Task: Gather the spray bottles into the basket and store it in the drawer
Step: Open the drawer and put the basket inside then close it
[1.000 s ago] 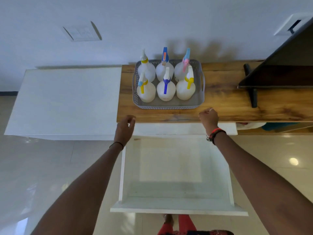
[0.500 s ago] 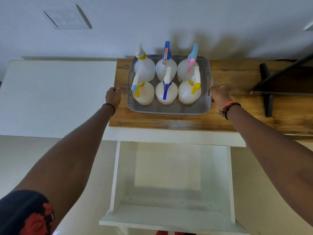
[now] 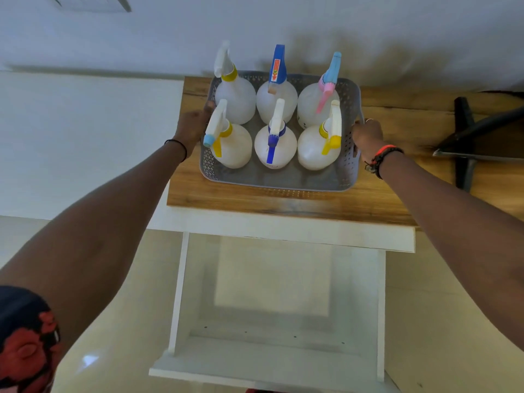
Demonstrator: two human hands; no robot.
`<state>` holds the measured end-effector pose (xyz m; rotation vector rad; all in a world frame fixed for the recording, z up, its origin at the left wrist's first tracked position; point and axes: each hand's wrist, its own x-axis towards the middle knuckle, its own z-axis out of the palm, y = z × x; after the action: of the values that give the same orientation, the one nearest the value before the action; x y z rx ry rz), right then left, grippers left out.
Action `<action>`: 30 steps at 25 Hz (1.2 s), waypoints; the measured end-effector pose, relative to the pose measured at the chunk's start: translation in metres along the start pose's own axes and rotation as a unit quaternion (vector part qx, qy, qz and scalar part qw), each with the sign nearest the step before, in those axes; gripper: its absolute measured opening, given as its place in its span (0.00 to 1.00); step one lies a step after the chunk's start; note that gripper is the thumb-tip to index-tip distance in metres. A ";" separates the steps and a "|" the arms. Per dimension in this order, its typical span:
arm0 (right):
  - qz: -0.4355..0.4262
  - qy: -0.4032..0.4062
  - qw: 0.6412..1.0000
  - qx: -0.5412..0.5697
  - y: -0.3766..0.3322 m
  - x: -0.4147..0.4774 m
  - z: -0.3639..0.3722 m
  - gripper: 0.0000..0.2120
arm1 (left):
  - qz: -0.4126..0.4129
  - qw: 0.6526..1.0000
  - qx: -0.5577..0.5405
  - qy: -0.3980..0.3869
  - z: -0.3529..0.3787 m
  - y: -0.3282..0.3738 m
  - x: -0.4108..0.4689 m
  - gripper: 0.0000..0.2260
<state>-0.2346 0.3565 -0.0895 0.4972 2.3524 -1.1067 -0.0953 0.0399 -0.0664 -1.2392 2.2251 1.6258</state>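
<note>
A grey perforated basket (image 3: 279, 181) sits on the wooden counter (image 3: 286, 202) and holds several white spray bottles in two rows, among them one with a blue trigger (image 3: 274, 146) at the front middle. My left hand (image 3: 195, 124) grips the basket's left side wall. At the right side handle my right hand (image 3: 365, 134) is closed on the rim. Below the counter a white drawer (image 3: 279, 361) stands pulled out with nothing in it.
The black foot of a screen (image 3: 465, 137) stands on the counter to the right of the basket. A white cabinet top (image 3: 85, 137) lies to the left. The wall is close behind the basket. Pale shiny floor surrounds the drawer.
Both hands rose from the counter's front edge to the basket's two sides and closed on it. The view has moved closer to the counter.
</note>
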 end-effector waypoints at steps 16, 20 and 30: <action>0.023 0.019 1.000 0.006 0.033 -0.041 0.001 0.07 | 0.014 1.000 -0.007 0.010 0.002 -0.025 -0.054 0.19; 0.013 0.028 0.999 -0.020 0.054 -0.073 -0.001 0.14 | 0.006 1.000 -0.014 0.012 -0.005 -0.043 -0.086 0.12; 0.038 0.027 0.999 -0.023 0.124 -0.174 -0.014 0.15 | -0.019 1.000 0.006 0.012 -0.022 -0.101 -0.178 0.12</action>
<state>-0.0337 0.4226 -0.0584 0.6010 2.3794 -1.0136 0.0965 0.1078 -0.0379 -1.2969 2.2071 1.5891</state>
